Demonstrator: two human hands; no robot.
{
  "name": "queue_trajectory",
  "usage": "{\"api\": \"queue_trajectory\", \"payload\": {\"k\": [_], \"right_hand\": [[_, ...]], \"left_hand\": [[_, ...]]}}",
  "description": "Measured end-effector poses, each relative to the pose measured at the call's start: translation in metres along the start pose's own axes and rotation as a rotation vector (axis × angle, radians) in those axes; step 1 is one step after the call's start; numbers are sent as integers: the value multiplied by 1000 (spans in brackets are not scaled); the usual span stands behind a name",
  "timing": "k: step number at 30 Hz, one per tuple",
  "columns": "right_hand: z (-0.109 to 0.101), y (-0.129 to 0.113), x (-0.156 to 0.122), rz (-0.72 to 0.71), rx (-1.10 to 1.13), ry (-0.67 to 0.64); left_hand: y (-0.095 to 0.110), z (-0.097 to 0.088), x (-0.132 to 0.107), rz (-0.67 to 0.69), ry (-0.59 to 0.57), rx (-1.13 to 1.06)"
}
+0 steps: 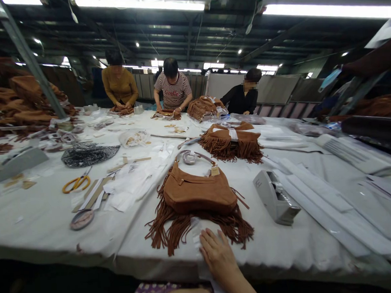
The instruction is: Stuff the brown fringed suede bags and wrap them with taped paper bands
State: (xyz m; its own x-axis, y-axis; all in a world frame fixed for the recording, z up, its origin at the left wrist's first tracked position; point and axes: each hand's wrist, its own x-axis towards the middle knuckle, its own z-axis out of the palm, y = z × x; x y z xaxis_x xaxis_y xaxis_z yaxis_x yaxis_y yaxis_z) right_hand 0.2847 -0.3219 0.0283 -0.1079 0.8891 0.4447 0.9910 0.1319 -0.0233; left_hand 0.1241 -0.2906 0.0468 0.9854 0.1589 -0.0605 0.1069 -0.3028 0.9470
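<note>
A brown fringed shoulder bag (201,190) lies on the white-covered table right in front of me, its strap to the far side and its fringe spread towards me. A small tan tag (215,171) hangs near one strap end, and a wrapped piece (188,157) lies inside the strap's loop. My right hand (218,252) rests just on my side of the fringe, its fingers stretched out flat over a white strip (196,234). That strip runs from the bag down over the table edge. Only part of my left arm shows at the bottom; my left hand is out of sight.
A grey tape dispenser (275,198) stands to the right, near long white sheets (323,201). On the left lie yellow-handled scissors (76,183), a tape roll (82,219) and card strips (95,193). Stacked fringed bags (231,140) sit behind. Several people work across the table.
</note>
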Motion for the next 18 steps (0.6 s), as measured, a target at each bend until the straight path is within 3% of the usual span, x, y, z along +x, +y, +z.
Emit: {"api": "queue_trajectory", "payload": {"k": [2,3,7,9,11,14,18], "right_hand": [[-1,10,-5,40,-43,23],[-2,15,-7,62,-57,24],[2,15,-7,165,-72,25],[6,10,-6,182,-72,47],[8,5,-6,166,-85,74],[5,7,-15,89,-109,82],[-4,16,-33,82,-152,110]], "left_hand": [[0,-13,-9,-42,30,36],[1,-21,-12,-79,112,93],[8,-58,-10,-245,713,624],[11,-68,1,-255,862,856],[10,-70,15,-232,868,977],[-3,-65,29,-198,774,1045],[-34,-68,19,-117,660,1008]]}}
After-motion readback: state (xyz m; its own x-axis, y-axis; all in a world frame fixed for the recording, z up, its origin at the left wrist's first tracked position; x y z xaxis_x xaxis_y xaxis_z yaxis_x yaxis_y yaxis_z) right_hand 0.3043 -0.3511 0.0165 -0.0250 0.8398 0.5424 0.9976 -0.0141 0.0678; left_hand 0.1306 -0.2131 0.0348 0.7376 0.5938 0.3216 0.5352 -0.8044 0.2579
